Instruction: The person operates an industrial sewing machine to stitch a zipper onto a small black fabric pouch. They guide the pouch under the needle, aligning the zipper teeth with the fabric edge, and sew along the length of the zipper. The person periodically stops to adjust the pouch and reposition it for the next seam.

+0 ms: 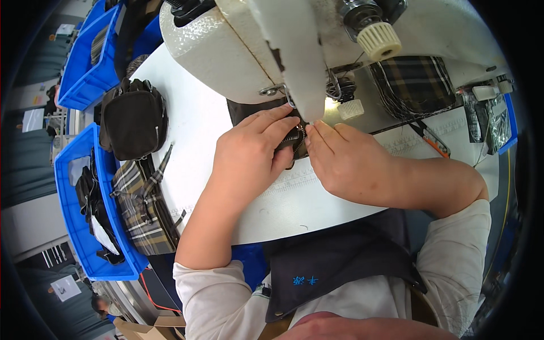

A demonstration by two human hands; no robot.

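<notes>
A dark fabric piece [240, 111] with a zipper [302, 137] along its edge lies under the head of a white sewing machine [209, 54]. My left hand [255, 141] grips it from the left, fingers pressed on top and thumb tucked at the near side. My right hand [345, 158] has its fingers pressed together on the right edge of the same piece, close beside the lit needle area. The machine's arm hides the needle and the far part of the fabric.
Dark pouches [133, 122] and a plaid fabric piece [148, 224] lie at the table's left side, beside blue bins [63, 187]. A stack of plaid panels [416, 85] sits right of the machine head. An orange-handled cutting tool [433, 141] lies near my right forearm.
</notes>
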